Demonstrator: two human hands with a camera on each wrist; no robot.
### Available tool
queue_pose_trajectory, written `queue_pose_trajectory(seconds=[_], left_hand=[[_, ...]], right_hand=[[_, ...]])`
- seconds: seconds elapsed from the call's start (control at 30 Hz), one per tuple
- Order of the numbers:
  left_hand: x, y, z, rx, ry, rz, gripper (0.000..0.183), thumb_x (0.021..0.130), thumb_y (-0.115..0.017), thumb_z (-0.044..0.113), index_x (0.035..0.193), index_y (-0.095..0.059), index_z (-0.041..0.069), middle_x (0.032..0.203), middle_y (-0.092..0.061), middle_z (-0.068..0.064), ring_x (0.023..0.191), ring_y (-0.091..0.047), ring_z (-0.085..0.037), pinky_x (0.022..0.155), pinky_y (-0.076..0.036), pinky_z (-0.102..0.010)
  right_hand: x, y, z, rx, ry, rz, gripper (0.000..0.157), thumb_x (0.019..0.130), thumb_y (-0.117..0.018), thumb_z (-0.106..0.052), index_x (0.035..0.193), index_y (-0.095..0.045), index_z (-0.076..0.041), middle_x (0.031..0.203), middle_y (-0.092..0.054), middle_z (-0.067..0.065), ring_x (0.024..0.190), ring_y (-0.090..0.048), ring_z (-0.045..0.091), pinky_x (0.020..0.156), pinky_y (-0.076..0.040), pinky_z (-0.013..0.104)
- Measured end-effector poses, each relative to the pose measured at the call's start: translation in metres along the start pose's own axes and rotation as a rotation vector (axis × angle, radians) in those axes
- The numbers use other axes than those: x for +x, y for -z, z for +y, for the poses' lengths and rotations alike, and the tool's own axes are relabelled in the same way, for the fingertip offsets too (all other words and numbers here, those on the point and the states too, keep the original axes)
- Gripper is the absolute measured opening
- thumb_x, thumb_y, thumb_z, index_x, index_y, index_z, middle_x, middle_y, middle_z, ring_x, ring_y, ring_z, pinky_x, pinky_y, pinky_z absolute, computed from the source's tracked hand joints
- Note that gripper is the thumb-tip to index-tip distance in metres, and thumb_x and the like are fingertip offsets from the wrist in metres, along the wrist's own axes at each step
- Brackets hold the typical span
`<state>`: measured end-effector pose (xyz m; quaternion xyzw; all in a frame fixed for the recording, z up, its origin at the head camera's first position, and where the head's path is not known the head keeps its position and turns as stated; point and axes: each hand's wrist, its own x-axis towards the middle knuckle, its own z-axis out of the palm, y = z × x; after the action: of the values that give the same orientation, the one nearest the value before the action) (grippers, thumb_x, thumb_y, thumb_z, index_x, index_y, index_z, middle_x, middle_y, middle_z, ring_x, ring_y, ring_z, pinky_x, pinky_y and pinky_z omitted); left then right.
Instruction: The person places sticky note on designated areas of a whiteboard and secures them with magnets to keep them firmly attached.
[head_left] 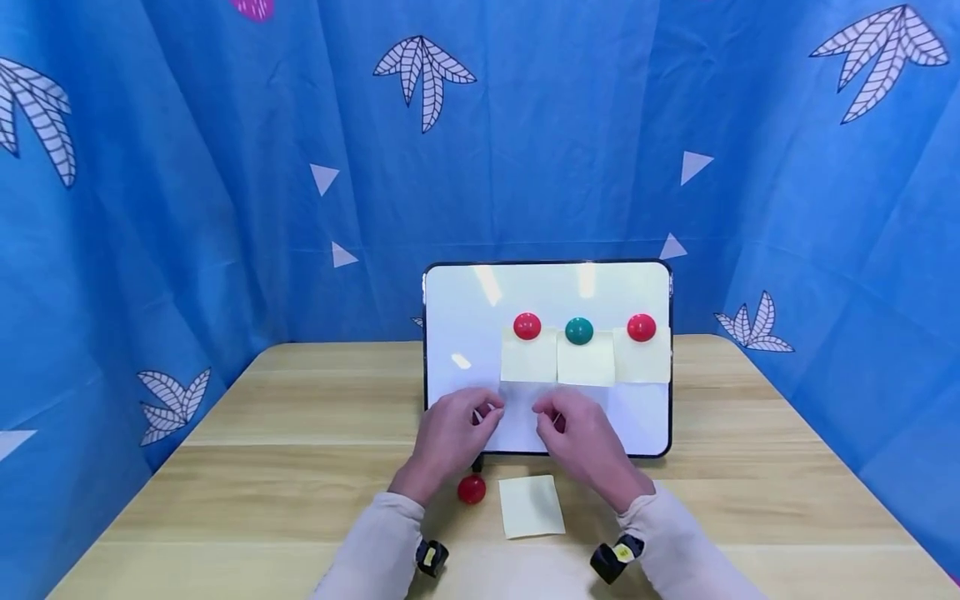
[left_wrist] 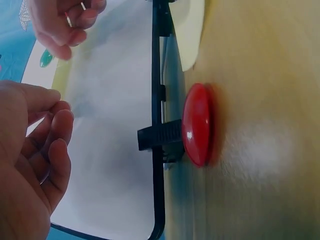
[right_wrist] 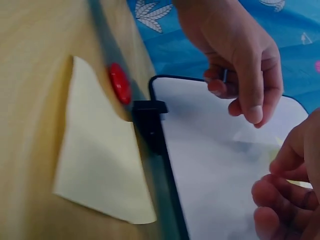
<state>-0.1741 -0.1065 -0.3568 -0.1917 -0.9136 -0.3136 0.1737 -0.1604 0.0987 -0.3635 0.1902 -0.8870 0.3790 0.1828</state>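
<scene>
My left hand [head_left: 453, 429] hovers in front of the lower left of a whiteboard [head_left: 465, 333], fingers loosely bent, thumb close to the index finger. Opposite it, my right hand [head_left: 581, 433] has the same loose curl before the board's lower middle. Neither shows anything held. Above them, three pale yellow notes hang in a row on the board: a left note [head_left: 528, 362] under a red magnet [head_left: 527, 326], a middle note [head_left: 585, 367] under a green magnet [head_left: 579, 331], and a right note [head_left: 641, 362] under another red magnet [head_left: 641, 327].
The whiteboard stands upright on a wooden table [head_left: 315, 467]; a black clip foot [left_wrist: 160, 135] shows at its lower edge. In front lie a loose red magnet [head_left: 472, 489] and a loose yellow note [head_left: 531, 507]. A blue patterned curtain [head_left: 525, 183] hangs behind.
</scene>
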Motion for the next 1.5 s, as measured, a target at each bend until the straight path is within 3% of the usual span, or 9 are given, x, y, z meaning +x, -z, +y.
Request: queue_pose_trajectory(seconds=[0.33,0.43,0.6,0.87,1.07,1.23,1.5], left_hand=[[-0.013,-0.001,-0.010,0.032,0.032,-0.051,0.009,0.090,-0.076,0.023,0.099,-0.076,0.021,0.081,-0.064,0.013,0.071,-0.057,-0.005,0.065,-0.050,-0.023],[-0.013,0.001,-0.012,0.016,0.019,-0.065,0.007,0.091,-0.075,0.022,0.098,-0.076,0.021,0.080,-0.063,0.013,0.070,-0.057,-0.006,0.066,-0.050,-0.024],[-0.011,0.002,-0.013,-0.017,0.019,-0.091,0.004,0.092,-0.074,0.022,0.096,-0.074,0.023,0.078,-0.062,0.014,0.070,-0.057,-0.007,0.066,-0.051,-0.025],[-0.024,0.008,-0.017,-0.177,0.151,-0.214,0.004,0.095,-0.071,0.024,0.096,-0.072,0.020,0.080,-0.062,0.010,0.074,-0.058,-0.015,0.066,-0.052,-0.031],[-0.031,0.015,-0.022,-0.208,0.216,-0.280,0.004,0.094,-0.071,0.021,0.098,-0.072,0.019,0.085,-0.062,0.007,0.079,-0.058,-0.019,0.069,-0.051,-0.034],[-0.031,0.016,-0.026,-0.190,0.229,-0.336,0.002,0.094,-0.072,0.021,0.095,-0.072,0.021,0.087,-0.062,0.006,0.084,-0.056,-0.020,0.070,-0.049,-0.035],[-0.034,0.014,-0.035,-0.163,0.257,-0.382,0.005,0.093,-0.072,0.023,0.090,-0.071,0.020,0.084,-0.062,0.004,0.071,-0.057,-0.020,0.062,-0.049,-0.035]], right_hand=[[-0.014,0.001,0.012,-0.020,-0.077,-0.202,0.009,0.091,-0.069,-0.009,0.096,-0.074,-0.015,0.085,-0.061,-0.011,0.078,-0.055,0.012,0.072,-0.052,0.028],[-0.015,0.003,0.014,-0.032,-0.117,-0.253,0.008,0.092,-0.069,-0.011,0.096,-0.074,-0.015,0.084,-0.060,-0.010,0.078,-0.054,0.013,0.071,-0.051,0.029],[-0.014,0.007,0.016,-0.053,-0.110,-0.306,0.006,0.093,-0.068,-0.012,0.094,-0.074,-0.014,0.081,-0.059,-0.010,0.077,-0.053,0.014,0.071,-0.050,0.032],[-0.021,0.006,0.024,0.050,-0.206,-0.422,0.010,0.096,-0.066,-0.013,0.101,-0.074,-0.015,0.089,-0.063,-0.008,0.084,-0.055,0.016,0.077,-0.049,0.035],[-0.024,0.005,0.025,0.023,-0.161,-0.486,0.012,0.096,-0.065,-0.014,0.103,-0.074,-0.013,0.083,-0.061,-0.007,0.077,-0.055,0.014,0.069,-0.049,0.032],[-0.025,0.005,0.027,-0.034,-0.128,-0.514,0.010,0.094,-0.067,-0.014,0.101,-0.075,-0.013,0.080,-0.060,-0.007,0.073,-0.053,0.014,0.065,-0.046,0.032],[-0.028,-0.002,0.030,-0.090,-0.075,-0.541,0.024,0.091,-0.069,-0.016,0.113,-0.072,-0.008,0.076,-0.058,-0.009,0.064,-0.051,0.011,0.060,-0.045,0.030]])
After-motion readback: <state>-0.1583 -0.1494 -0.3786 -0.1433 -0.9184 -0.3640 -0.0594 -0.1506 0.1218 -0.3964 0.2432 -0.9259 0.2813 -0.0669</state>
